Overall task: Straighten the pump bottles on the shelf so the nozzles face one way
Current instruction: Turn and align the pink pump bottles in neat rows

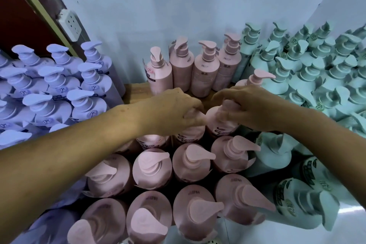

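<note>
The left grip [174, 111] curled over the pump of the left pink bottle [191, 134]; the right grip [249, 105] clasped the pump of the right pink bottle [217, 123], just beside it. Both stood upright in the middle of the shelf [134, 93], among other pink bottles [192, 162] with nozzles mostly pointing right, purple bottles [49, 103] to the left, green bottles [316, 77] to the right.

I look at a shop or a stockroom; I cannot tell which. One wooden shelf [136, 93] carries dozens of the same product, sorted in blocks by colour: lilac pump bottles [87, 105] at the left, pink pump bottles [152, 166] in the middle, mint-green pump bottles [303, 77] at the right. Behind them is a plain pale-blue wall [178, 6] with a white power socket [71, 25].
</note>
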`<state>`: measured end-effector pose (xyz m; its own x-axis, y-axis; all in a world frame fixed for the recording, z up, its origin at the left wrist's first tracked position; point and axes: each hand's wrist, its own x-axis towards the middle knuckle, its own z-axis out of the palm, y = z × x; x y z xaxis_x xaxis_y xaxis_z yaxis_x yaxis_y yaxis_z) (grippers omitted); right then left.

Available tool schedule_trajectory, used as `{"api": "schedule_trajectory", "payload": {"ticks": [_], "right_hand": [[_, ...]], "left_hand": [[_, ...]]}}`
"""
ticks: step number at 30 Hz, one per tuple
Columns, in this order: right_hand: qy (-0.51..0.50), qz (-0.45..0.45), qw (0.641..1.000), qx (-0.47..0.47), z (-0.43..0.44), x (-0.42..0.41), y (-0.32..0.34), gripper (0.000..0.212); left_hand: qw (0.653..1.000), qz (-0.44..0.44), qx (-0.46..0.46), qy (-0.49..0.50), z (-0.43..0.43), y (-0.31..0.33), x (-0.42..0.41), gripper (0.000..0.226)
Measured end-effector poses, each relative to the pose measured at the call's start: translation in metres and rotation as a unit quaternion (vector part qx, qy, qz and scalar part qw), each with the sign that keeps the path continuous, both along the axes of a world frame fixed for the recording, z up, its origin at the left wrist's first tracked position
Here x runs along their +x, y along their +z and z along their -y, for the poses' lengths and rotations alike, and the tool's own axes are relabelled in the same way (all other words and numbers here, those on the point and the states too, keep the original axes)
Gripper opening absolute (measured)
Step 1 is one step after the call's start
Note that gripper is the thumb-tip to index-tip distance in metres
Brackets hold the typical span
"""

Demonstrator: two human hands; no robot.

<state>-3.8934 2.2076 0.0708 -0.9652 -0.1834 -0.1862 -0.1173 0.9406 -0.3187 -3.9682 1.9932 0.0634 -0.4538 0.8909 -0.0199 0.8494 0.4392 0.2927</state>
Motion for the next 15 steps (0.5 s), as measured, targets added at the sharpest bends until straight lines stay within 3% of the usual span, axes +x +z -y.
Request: {"api": "schedule_trajectory", "payload": {"ticks": [3,6,8,10,12,15], "right_hand": [[-0.029,-0.052,0.998,-0.009,-0.001,-0.019,0.001,0.050],[-0.091,-0.129,0.987,-0.037,0.003,-0.048,-0.002,0.033],[-0.127,-0.162,0.977,-0.054,0.009,-0.068,-0.003,0.034],[-0.144,-0.175,0.973,-0.049,0.018,-0.092,-0.005,0.040],[-0.161,-0.172,0.970,-0.058,0.031,-0.117,-0.008,0.043],[-0.192,-0.140,0.966,-0.105,0.050,-0.151,-0.012,0.052]], "left_hand": [[0.993,0.056,0.083,0.059,0.002,0.006,-0.022,0.032],[0.964,-0.041,0.174,0.199,0.007,0.004,-0.066,0.023],[0.937,-0.088,0.182,0.284,0.011,-0.001,-0.095,0.032],[0.927,-0.070,0.137,0.341,0.012,-0.009,-0.119,0.046],[0.930,-0.055,0.095,0.352,0.011,-0.018,-0.133,0.047],[0.945,-0.065,0.116,0.299,0.011,-0.026,-0.140,0.043]]}}
